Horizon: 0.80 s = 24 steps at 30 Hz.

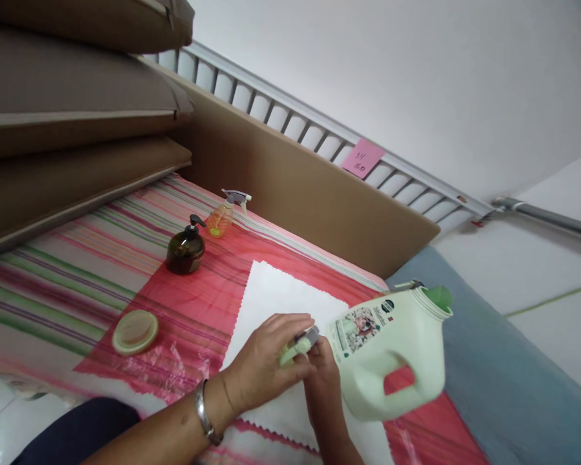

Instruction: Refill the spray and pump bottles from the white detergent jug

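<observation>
Above the white scalloped-edge sheet (271,300), my left hand (271,352), with a silver bracelet at its wrist, curls around a small pale-green and grey piece (297,349) that looks like a spray head. My right hand (322,371) closes on it from the other side, and its fingers are partly hidden. Whatever lies below this piece is covered by the hands. Just right of them stands a large pale-green jug (407,342) with a label, a handle and an uncapped mouth. A round pale-green lid (135,332) lies at the left.
A dark pump bottle (186,249) and a clear orange spray bottle (221,216) stand farther back on the red plastic sheet (217,271). Another item (401,286) shows partly behind the jug. Stacked cushions (77,84) rise at left, and a brown board (290,174) borders the back.
</observation>
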Each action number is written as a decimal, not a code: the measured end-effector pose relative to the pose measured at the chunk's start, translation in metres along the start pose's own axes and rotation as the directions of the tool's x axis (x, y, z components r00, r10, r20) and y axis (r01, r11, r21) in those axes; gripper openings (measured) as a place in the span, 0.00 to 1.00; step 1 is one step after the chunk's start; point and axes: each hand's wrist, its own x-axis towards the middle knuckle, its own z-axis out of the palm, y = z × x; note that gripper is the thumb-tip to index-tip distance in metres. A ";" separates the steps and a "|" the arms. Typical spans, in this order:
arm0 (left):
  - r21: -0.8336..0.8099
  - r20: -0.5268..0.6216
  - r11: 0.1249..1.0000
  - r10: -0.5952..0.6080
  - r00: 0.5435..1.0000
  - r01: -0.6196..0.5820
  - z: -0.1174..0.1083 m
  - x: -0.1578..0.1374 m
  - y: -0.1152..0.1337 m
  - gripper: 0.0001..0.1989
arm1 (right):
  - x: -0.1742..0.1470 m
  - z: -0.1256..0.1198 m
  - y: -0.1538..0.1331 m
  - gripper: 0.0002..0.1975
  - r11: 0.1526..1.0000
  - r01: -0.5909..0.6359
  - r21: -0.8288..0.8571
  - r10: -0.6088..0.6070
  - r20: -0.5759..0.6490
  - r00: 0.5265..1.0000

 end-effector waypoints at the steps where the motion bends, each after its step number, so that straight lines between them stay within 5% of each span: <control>1: -0.003 -0.018 1.000 -0.027 0.999 0.027 0.001 0.002 0.002 0.21 | 0.000 0.001 -0.001 0.13 1.000 0.003 -0.003 -0.003 0.008 1.000; 9: 0.014 0.065 0.984 -0.180 0.981 0.180 -0.007 0.020 0.007 0.13 | 0.003 0.004 -0.010 0.14 0.991 -0.044 0.127 0.030 0.110 0.993; 24: 0.000 0.101 0.982 -0.189 0.977 0.190 -0.013 0.020 0.001 0.12 | 0.007 -0.001 -0.008 0.15 0.969 -0.100 0.226 0.057 0.190 0.980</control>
